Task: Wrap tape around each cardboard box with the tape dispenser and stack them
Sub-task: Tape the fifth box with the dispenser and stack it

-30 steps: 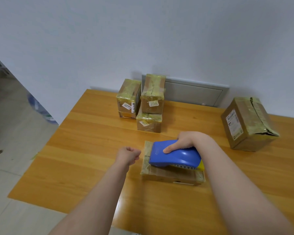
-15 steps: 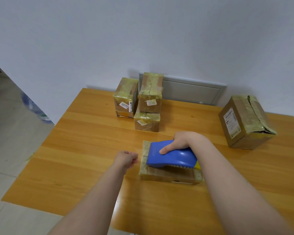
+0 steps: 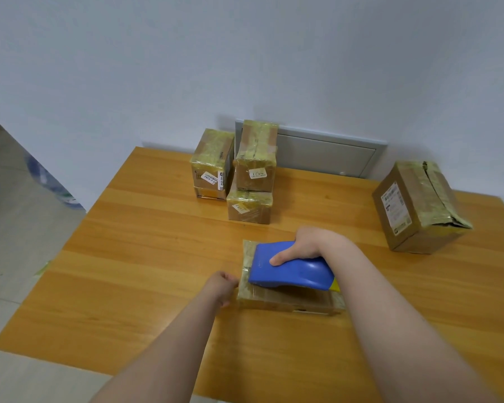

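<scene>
While laying tape, my right hand [image 3: 306, 245] grips tape dispenser [image 3: 291, 270], pressed on low box [image 3: 288, 301]; left hand [image 3: 220, 286] curled at box edge, likely bracing it; pinch unclear.

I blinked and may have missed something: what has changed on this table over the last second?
The left hand, fingers curled, drew toward the person and up to the left end of the flat cardboard box, seemingly touching it. Nothing was picked up or let go. The right hand keeps gripping the blue tape dispenser on that box; the taped boxes behind have not moved.
</scene>
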